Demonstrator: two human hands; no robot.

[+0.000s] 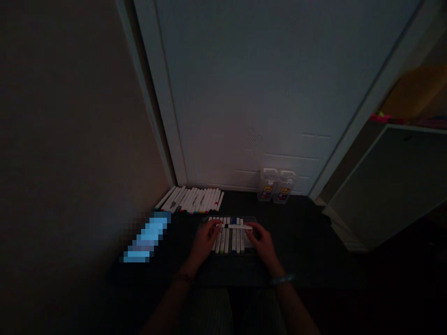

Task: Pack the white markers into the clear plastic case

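A white marker [236,226] with a dark band lies crosswise between my hands, above a clear plastic case [250,246]. My left hand [206,237] pinches its left end, and my right hand [261,238] grips the right end between thumb and fingers. Below it in the case, several white markers [223,243] stand side by side in a row, some with green or blue ends. The case's left edge is partly covered by my left hand. The scene is dim, so print on the markers is unreadable.
At the table's back left lies a row of several white markers [195,199] with coloured ends. Two clear plastic containers [268,185] with labels stand against the white door panel [223,153]. A pixelated bright screen [148,238] is at left on the dark table [307,251].
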